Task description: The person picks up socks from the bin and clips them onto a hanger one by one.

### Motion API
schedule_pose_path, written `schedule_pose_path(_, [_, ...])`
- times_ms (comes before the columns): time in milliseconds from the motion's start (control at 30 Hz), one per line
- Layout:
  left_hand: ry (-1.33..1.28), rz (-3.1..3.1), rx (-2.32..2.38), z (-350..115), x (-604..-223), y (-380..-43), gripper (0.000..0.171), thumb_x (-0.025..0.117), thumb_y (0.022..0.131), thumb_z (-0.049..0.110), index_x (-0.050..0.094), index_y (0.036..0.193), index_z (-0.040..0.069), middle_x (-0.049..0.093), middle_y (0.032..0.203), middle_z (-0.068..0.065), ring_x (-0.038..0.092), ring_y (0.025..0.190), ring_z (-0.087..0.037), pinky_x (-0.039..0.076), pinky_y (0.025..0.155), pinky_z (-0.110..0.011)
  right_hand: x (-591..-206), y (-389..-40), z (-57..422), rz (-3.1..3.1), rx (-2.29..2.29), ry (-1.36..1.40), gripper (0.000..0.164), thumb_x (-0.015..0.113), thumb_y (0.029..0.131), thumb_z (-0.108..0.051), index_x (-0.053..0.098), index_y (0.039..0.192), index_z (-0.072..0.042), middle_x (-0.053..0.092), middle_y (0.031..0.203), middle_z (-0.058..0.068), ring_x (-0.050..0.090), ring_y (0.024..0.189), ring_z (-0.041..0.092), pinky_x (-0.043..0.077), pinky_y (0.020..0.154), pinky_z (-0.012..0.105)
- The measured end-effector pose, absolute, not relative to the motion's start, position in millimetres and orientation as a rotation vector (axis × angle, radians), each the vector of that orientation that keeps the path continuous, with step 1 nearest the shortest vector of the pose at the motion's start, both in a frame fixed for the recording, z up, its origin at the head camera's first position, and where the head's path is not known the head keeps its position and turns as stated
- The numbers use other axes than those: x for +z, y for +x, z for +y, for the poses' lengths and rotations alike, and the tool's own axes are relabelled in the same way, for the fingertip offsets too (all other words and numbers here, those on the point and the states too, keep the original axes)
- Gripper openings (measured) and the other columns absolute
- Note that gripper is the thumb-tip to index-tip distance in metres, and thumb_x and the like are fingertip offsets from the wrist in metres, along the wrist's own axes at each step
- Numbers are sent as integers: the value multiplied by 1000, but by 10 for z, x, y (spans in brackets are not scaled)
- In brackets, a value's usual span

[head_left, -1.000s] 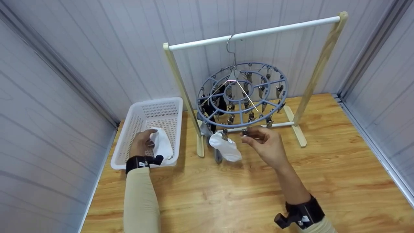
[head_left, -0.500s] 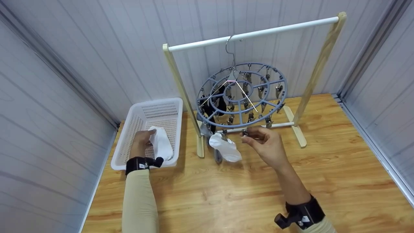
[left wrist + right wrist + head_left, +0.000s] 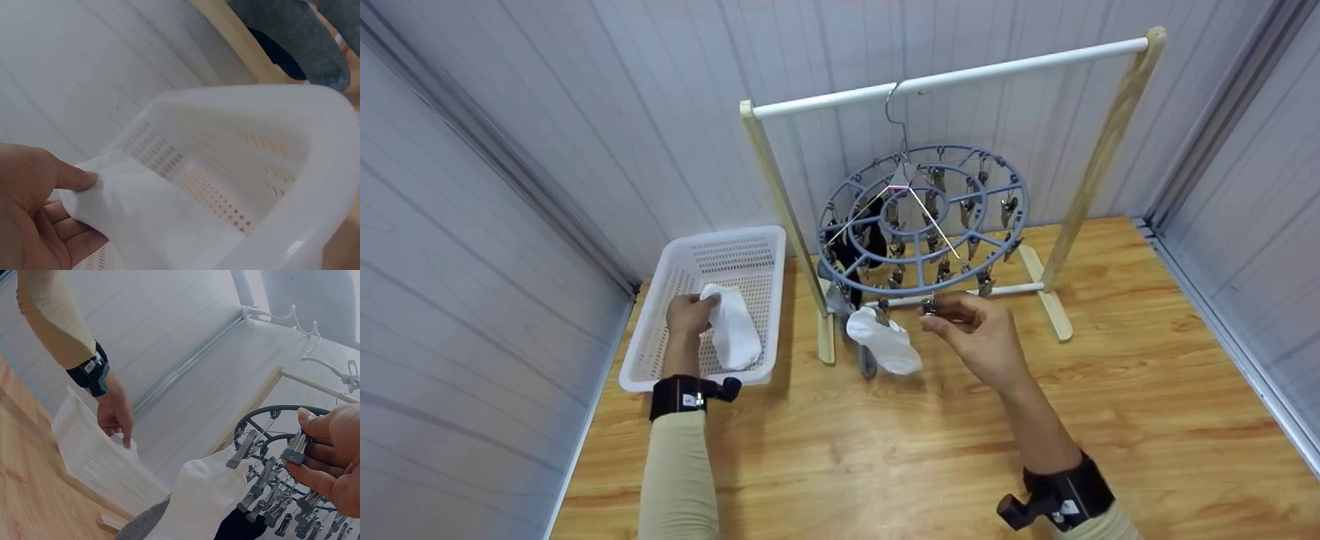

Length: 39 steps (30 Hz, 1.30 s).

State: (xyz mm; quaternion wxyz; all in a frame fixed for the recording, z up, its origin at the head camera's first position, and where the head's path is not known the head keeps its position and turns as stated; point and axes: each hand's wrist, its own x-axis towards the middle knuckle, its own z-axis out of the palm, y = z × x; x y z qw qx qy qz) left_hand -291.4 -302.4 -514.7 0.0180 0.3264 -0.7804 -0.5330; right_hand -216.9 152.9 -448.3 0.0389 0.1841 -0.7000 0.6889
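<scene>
Over the basket, my left hand (image 3: 688, 319) pinches one end of a white sock (image 3: 735, 330) between thumb and fingers. In the left wrist view the sock (image 3: 163, 214) slopes down from the thumb across the basket. My right hand (image 3: 979, 337) pinches a metal clip (image 3: 295, 449) at the front rim of the round blue-grey drying hanger (image 3: 919, 289). Just left of that hand, another white sock (image 3: 885, 346) hangs from a clip. A grey sock (image 3: 867, 361) hangs partly hidden behind it. Dark socks (image 3: 872, 240) hang at the hanger's left side.
The white perforated basket (image 3: 776, 247) stands on the wooden floor (image 3: 840, 465), left of the rack. The rack's white bar (image 3: 1020, 69) bears the hanger, with several clips dangling. A wooden post (image 3: 772, 172) stands between basket and hanger. Panel walls (image 3: 660, 97) enclose the space.
My left hand has moved slightly up and away in the basket, drawing the white sock out straighter. My right hand stays in place at the clip.
</scene>
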Motion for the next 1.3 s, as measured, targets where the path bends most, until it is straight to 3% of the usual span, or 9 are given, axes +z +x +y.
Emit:
schedule_pose_path(133, [961,-2332,-1730,-2987,-5091,-2879,47,65,106,20,58,144,-7,64,140,-25,66,124,-35,58,99,-38,-4483,-2173,1520,-2149,2108,567,22,77,91,10,72,113,13,76,105,24,78,90,20,63,84,33])
schedule_pose_path(367, [869,-2192,-1776,-2889,-4921,-2798,46,70,103,24,65,138,-6,68,132,-24,71,106,-25,58,74,-22,-4483,-2169,1516,-2141,2109,581,20,78,91,8,74,111,11,77,103,22,78,90,23,63,82,35])
schedule_pose_path(667, [775,-2133,-1844,-2791,-4664,-2717,52,71,103,35,66,138,-3,68,130,-20,71,101,-19,60,84,-24,-4486,-2163,1515,-2134,2108,583,20,79,91,6,74,110,10,77,103,21,77,91,23,63,82,36])
schedule_pose_path(1300, [356,-2132,-1810,-2470,-4182,-2414,41,71,104,23,69,129,-9,71,111,-15,70,89,-14,59,79,-21,-4480,-2156,1519,-2129,2111,597,19,77,92,8,74,111,10,77,102,20,77,90,21,63,82,35])
